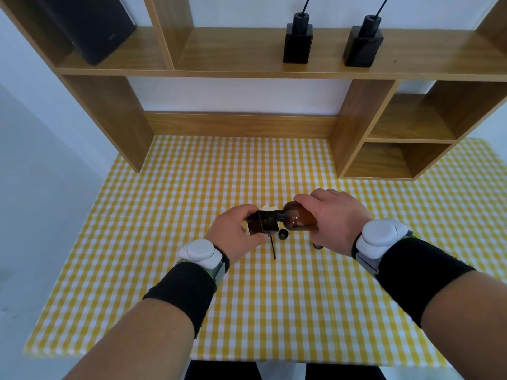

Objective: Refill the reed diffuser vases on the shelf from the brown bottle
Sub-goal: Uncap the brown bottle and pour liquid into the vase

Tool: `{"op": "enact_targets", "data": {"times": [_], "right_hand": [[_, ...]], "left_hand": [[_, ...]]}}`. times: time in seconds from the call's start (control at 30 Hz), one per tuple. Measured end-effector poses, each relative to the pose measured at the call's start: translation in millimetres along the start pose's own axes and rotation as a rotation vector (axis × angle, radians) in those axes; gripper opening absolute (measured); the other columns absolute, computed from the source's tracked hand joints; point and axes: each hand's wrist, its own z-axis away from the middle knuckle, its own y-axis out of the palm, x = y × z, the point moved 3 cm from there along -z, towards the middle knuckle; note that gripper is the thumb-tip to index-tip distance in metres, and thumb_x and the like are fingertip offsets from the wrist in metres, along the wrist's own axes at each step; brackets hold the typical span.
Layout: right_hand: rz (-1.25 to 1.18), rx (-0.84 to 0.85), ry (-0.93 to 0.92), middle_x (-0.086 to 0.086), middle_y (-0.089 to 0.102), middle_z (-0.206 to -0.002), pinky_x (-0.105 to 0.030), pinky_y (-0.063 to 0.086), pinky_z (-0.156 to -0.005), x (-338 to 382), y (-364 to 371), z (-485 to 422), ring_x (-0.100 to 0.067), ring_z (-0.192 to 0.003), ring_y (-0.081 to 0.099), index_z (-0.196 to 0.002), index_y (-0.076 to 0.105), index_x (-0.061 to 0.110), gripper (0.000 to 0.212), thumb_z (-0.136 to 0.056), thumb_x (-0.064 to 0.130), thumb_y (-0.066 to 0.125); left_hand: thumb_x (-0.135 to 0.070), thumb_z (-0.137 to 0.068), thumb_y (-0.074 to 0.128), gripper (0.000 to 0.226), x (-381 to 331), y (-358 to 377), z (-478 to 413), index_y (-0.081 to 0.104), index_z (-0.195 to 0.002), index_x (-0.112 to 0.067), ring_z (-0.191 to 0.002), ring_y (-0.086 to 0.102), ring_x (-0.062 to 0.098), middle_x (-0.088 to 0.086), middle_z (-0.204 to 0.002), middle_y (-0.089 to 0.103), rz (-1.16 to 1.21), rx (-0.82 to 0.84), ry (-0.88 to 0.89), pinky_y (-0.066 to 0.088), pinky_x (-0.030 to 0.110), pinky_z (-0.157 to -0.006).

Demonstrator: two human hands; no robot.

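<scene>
My left hand [235,229] grips a dark square diffuser vase [262,222] over the middle of the table. My right hand [333,219] holds the brown bottle [299,219] tipped on its side, its black neck at the vase's mouth. A black cap [283,233] and a thin black reed [273,248] lie on the cloth just below the vase. Two more dark vases stand on the upper shelf, one to the left [298,42] and one to the right [363,43], each with a reed in it.
The wooden shelf unit [241,69] stands at the back of the table, which is covered by a yellow checked cloth [260,297]. A black speaker [93,28] fills the shelf's upper left. A bit of white paper [75,206] peeks out behind the vase.
</scene>
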Motion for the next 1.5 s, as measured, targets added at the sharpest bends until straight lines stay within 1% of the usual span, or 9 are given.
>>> {"op": "enact_targets", "data": {"times": [0.1, 0.37, 0.57, 0.7, 0.87, 1.07, 1.2, 1.33, 1.5], "right_hand": [[-0.003, 0.005, 0.002, 0.006, 0.055, -0.122, -0.035, 0.044, -0.095, 0.0, -0.6, -0.1, -0.021, -0.108, 0.052, -0.144, 0.034, 0.036, 0.073, -0.078, 0.031, 0.065], [0.012, 0.009, -0.005, 0.006, 0.054, -0.121, -0.036, 0.044, -0.095, 0.1, -3.1, -1.1, -0.020, -0.107, 0.052, -0.143, 0.034, 0.036, 0.072, -0.078, 0.031, 0.064], [0.015, 0.010, -0.008, 0.007, 0.054, -0.120, -0.034, 0.044, -0.094, 0.0, -1.4, -1.2, -0.020, -0.106, 0.052, -0.143, 0.034, 0.037, 0.073, -0.077, 0.032, 0.065], [0.016, 0.009, -0.007, 0.007, 0.055, -0.119, -0.034, 0.044, -0.094, 0.3, -2.5, -0.5, -0.020, -0.105, 0.052, -0.142, 0.035, 0.036, 0.073, -0.077, 0.031, 0.066], [0.015, 0.025, -0.001, 0.007, 0.054, -0.118, -0.035, 0.044, -0.094, 0.3, -3.2, -0.5, -0.020, -0.105, 0.052, -0.142, 0.035, 0.036, 0.073, -0.077, 0.031, 0.066], [0.019, 0.017, -0.004, 0.006, 0.054, -0.119, -0.034, 0.043, -0.094, -0.2, -1.7, 0.0, -0.020, -0.105, 0.052, -0.142, 0.035, 0.037, 0.072, -0.078, 0.032, 0.065], [0.018, 0.020, -0.010, 0.006, 0.054, -0.119, -0.034, 0.043, -0.094, 0.0, -2.1, 0.2, -0.020, -0.105, 0.052, -0.142, 0.035, 0.037, 0.071, -0.078, 0.033, 0.066], [0.019, 0.017, -0.010, 0.007, 0.054, -0.116, -0.034, 0.044, -0.092, 0.0, -2.0, -0.2, -0.019, -0.102, 0.052, -0.141, 0.036, 0.037, 0.071, -0.077, 0.033, 0.066], [0.026, -0.005, -0.019, 0.007, 0.055, -0.113, -0.035, 0.044, -0.091, -0.5, -0.6, 0.3, -0.019, -0.100, 0.053, -0.140, 0.038, 0.036, 0.070, -0.076, 0.032, 0.066]], "left_hand": [[-0.035, -0.080, 0.076, 0.048, 1.4, 0.6, 0.1, 0.058, -0.124, -0.040, -0.088, 0.060, 0.005, -0.023, -0.113, 0.059, 0.003, 0.008, -0.007, 0.052, 0.022, -0.079], [-0.033, -0.080, 0.076, 0.046, -0.7, -0.2, 0.2, 0.058, -0.123, -0.040, -0.089, 0.060, 0.005, -0.022, -0.113, 0.060, 0.009, -0.002, -0.008, 0.051, 0.021, -0.079], [-0.034, -0.080, 0.077, 0.048, 0.6, 0.5, -0.2, 0.059, -0.124, -0.038, -0.090, 0.061, 0.006, -0.021, -0.114, 0.060, 0.008, -0.004, -0.009, 0.054, 0.026, -0.084], [-0.034, -0.080, 0.077, 0.050, 1.7, 1.2, -0.3, 0.059, -0.127, -0.035, -0.092, 0.060, 0.004, -0.019, -0.116, 0.061, 0.009, -0.005, -0.004, 0.053, 0.024, -0.084], [-0.035, -0.080, 0.077, 0.051, 1.6, 1.8, 0.1, 0.058, -0.128, -0.036, -0.091, 0.061, 0.005, -0.019, -0.116, 0.060, 0.021, 0.000, -0.018, 0.054, 0.025, -0.084], [-0.033, -0.081, 0.077, 0.048, -0.6, 2.0, 0.6, 0.058, -0.125, -0.038, -0.090, 0.060, 0.004, -0.019, -0.114, 0.061, 0.019, -0.003, -0.013, 0.049, 0.016, -0.078], [-0.033, -0.081, 0.077, 0.049, 0.9, 3.2, 0.8, 0.058, -0.126, -0.037, -0.090, 0.061, 0.005, -0.019, -0.116, 0.060, 0.022, 0.007, -0.022, 0.052, 0.022, -0.081], [-0.034, -0.081, 0.077, 0.048, 1.4, 3.5, 0.9, 0.058, -0.125, -0.038, -0.090, 0.061, 0.005, -0.019, -0.116, 0.061, 0.018, 0.007, -0.018, 0.053, 0.025, -0.082], [-0.033, -0.081, 0.077, 0.046, 0.1, 3.9, 1.3, 0.060, -0.123, -0.036, -0.089, 0.060, 0.004, -0.019, -0.113, 0.062, 0.027, 0.006, -0.010, 0.052, 0.021, -0.080]]}}
